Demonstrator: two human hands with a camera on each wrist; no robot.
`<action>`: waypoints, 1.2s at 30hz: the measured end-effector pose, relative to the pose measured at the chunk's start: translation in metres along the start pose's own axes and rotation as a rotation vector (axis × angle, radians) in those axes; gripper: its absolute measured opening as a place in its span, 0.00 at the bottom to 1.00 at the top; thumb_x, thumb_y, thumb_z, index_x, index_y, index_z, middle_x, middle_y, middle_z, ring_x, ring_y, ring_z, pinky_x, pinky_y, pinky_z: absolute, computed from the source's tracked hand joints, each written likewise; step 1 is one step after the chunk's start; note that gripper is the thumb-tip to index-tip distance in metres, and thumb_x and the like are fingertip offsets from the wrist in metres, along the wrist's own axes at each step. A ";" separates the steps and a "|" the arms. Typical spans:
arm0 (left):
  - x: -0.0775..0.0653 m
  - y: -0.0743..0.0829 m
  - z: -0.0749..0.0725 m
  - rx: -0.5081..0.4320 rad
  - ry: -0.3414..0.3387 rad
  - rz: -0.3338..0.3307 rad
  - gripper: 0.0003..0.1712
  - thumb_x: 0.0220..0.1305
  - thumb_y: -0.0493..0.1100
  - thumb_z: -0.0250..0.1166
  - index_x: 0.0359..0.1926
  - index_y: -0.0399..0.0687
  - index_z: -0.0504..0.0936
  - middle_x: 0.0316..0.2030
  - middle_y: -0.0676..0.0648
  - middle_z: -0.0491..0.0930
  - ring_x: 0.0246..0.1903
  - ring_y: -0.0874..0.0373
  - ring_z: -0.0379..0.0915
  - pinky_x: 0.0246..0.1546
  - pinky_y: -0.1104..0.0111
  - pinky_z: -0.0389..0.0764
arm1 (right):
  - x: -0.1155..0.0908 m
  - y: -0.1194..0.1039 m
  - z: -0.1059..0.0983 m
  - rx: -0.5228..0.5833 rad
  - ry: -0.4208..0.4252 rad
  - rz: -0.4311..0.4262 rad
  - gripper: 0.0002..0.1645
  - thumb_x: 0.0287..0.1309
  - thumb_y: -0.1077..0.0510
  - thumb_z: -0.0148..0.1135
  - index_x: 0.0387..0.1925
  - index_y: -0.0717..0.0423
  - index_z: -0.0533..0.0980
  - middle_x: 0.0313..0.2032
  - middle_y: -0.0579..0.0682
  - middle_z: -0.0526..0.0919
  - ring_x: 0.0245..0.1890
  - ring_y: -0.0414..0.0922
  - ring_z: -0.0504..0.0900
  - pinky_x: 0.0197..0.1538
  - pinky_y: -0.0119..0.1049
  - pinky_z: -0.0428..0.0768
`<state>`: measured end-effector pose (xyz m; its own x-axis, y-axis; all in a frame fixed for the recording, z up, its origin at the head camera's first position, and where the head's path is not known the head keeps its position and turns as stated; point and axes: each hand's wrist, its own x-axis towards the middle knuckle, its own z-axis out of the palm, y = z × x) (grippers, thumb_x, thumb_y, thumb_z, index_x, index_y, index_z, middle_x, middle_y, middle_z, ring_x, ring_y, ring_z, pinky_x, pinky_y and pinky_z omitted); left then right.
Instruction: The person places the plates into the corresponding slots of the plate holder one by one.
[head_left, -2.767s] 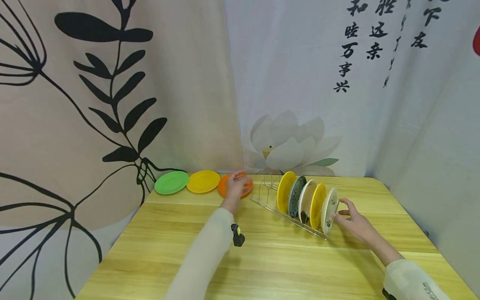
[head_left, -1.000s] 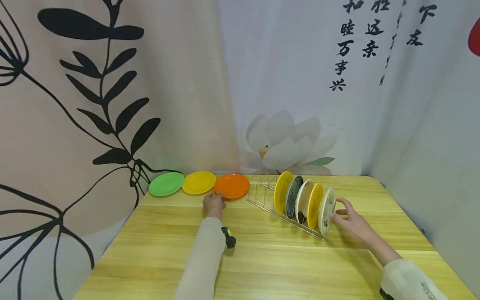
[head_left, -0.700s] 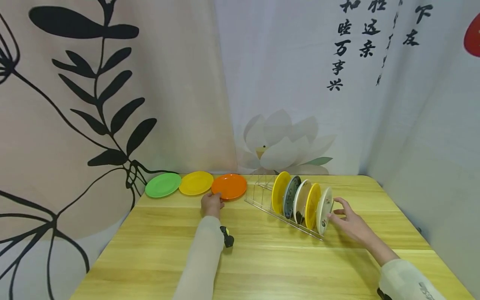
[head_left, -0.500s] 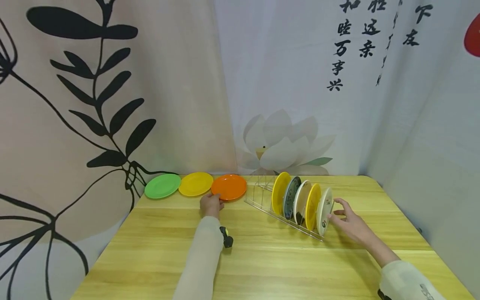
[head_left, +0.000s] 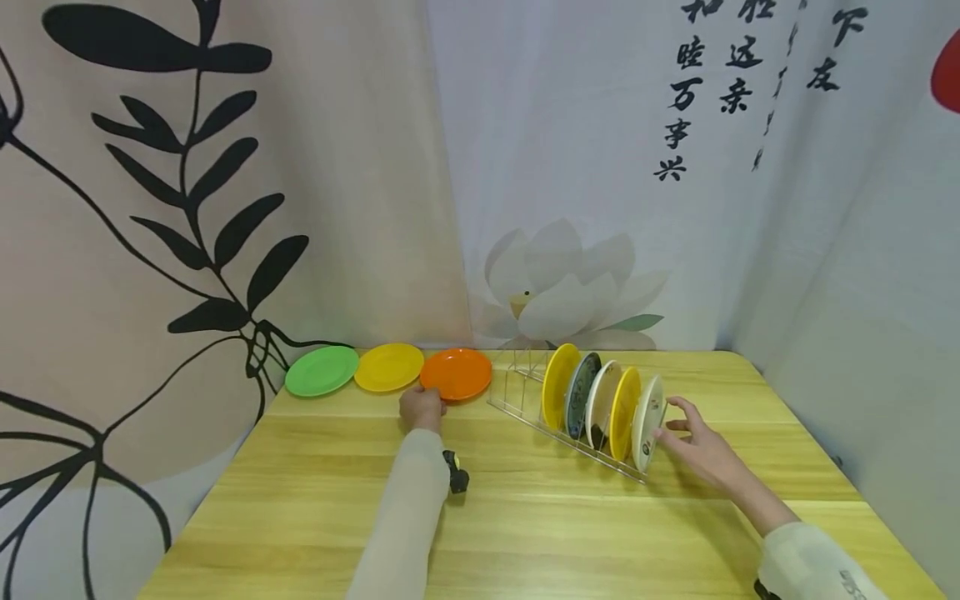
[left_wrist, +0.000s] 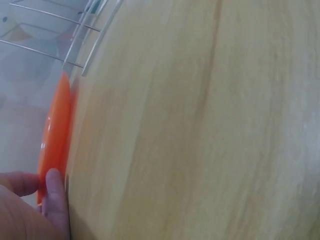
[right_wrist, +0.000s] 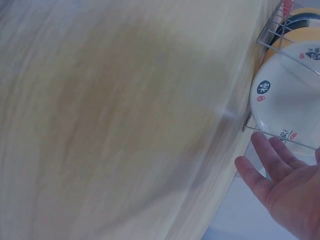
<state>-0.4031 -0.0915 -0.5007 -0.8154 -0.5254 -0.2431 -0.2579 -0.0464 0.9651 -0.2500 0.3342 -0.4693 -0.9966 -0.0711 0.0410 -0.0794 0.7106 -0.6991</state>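
Note:
My left hand (head_left: 422, 408) pinches the near-left rim of an orange plate (head_left: 456, 375) lying at the table's back. In the left wrist view, the thumb is above the rim and a finger (left_wrist: 56, 195) beneath it. My right hand (head_left: 701, 446) is at the right end of a wire dish rack (head_left: 528, 414), beside a white plate (head_left: 649, 425) with small printed marks. Its fingers (right_wrist: 270, 157) are spread and slightly bent close to the rack's end wire; firm contact cannot be made out. The right thumb is mostly out of the wrist view.
Left of the orange plate lie a yellow plate (head_left: 389, 367) and a green plate (head_left: 322, 372), flat in a row. In the rack stand two yellow plates, a dark patterned plate (head_left: 582, 396) and a cream plate (head_left: 603, 404). A printed curtain (head_left: 375, 167) hangs behind the wooden table (head_left: 525, 533).
My left hand has come back from above the orange plate to its near-left rim and now pinches it. The right hand stays by the rack's end. The head view has shifted slightly.

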 end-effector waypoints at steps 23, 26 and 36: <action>-0.006 0.014 -0.016 -0.202 -0.275 -0.029 0.32 0.72 0.33 0.50 0.73 0.32 0.52 0.67 0.33 0.61 0.56 0.41 0.72 0.49 0.56 0.82 | 0.000 -0.002 -0.003 -0.003 -0.010 -0.001 0.44 0.72 0.40 0.51 0.75 0.55 0.45 0.61 0.73 0.71 0.54 0.68 0.76 0.48 0.60 0.79; -0.010 0.018 -0.022 -0.200 -0.286 -0.011 0.30 0.71 0.33 0.50 0.70 0.32 0.54 0.64 0.33 0.62 0.52 0.42 0.74 0.48 0.57 0.83 | 0.000 -0.002 -0.004 -0.010 -0.011 -0.003 0.44 0.72 0.40 0.51 0.75 0.55 0.45 0.61 0.73 0.71 0.53 0.69 0.76 0.47 0.59 0.79; -0.010 0.026 -0.040 -0.207 -0.333 0.032 0.31 0.69 0.34 0.53 0.71 0.41 0.55 0.56 0.33 0.68 0.44 0.44 0.77 0.42 0.59 0.85 | -0.001 -0.003 -0.002 -0.011 -0.014 -0.006 0.45 0.71 0.38 0.50 0.75 0.55 0.45 0.61 0.74 0.70 0.53 0.70 0.76 0.48 0.61 0.78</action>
<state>-0.3811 -0.1219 -0.4690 -0.9538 -0.2262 -0.1978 -0.1471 -0.2228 0.9637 -0.2490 0.3336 -0.4663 -0.9958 -0.0848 0.0353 -0.0856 0.7179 -0.6909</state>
